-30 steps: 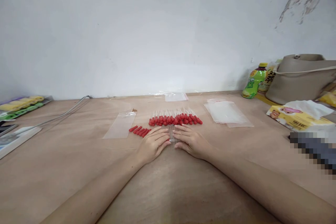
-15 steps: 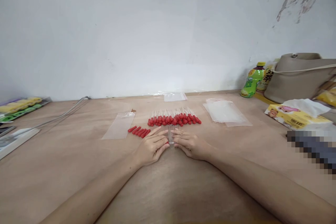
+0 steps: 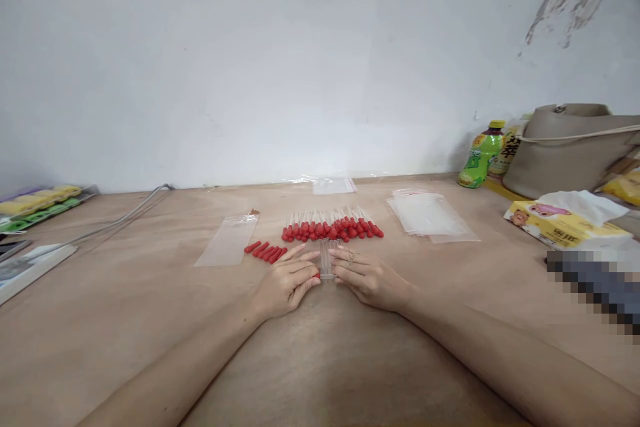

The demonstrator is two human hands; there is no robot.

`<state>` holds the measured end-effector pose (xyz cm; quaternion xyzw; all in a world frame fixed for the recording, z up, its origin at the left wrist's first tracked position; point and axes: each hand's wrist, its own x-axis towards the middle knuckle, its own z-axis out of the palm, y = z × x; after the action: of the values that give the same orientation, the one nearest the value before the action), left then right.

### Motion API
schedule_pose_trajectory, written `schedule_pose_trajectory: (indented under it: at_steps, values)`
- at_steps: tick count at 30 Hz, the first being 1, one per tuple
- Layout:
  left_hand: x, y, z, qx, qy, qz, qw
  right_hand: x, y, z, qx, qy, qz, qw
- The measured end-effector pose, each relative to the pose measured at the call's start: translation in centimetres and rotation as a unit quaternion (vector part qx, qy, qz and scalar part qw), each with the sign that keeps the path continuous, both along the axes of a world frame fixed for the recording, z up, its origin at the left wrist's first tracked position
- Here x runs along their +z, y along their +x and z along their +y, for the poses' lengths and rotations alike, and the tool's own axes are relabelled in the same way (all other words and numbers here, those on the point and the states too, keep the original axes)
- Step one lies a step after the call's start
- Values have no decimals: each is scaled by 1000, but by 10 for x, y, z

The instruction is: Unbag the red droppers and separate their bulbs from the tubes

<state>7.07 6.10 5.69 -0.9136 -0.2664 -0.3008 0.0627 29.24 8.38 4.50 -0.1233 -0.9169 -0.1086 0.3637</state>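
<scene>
1. Surface [image 3: 320, 360]: bare area observed in front of the wrists; the forearms can be steadied on it so that fine force is supplied by the fingers alone.
2. Left hand [image 3: 287, 280]: fingers curled and partly closed; a red cap appears to be pinched between thumb and forefinger. Right hand [image 3: 373, 277]: fingers bent and loosely gathered; whether a firm grip is made cannot be told.
3. Row of red-capped sticks [image 3: 320, 231]: laid just beyond the fingertips, clear ends toward the wall. Elbows and knuckles should be held low so that the row is not nudged.
4. Clear tubes [image 3: 324, 255]: lying side by side on the surface in the gap between the hands, lengthwise. Light, even contact from both sides is judged best; rolling is likely if one side is pressed harder.
5. Crosswise tube [image 3: 327, 276]: seen across the near ends, from the red cap toward the right fingertips. It should be aligned straight with the cap, as bending could crack it.
6. Red cap [image 3: 317, 275]: mostly covered by the left fingers. Pressure should be applied along its length, without squeezing; its seating cannot be verified.
</scene>
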Motion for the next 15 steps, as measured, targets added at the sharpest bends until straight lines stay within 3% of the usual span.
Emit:
schedule_pose_trajectory:
  at_steps: [4,10,12,15]
  values:
    - [-1,1,-1,-10,17,-6,1000,2,2,-3,11,11,10,1000]
    - [-2,-7,-2,15,28,-36,999,-5,12,5,29,-39,50,998]
    - [3,-17,1,72,23,-68,995,-9,16,11,-6,-62,90,994]
    - [15,-42,10,230,2,-129,965,-13,17,16,-87,-81,111,987]
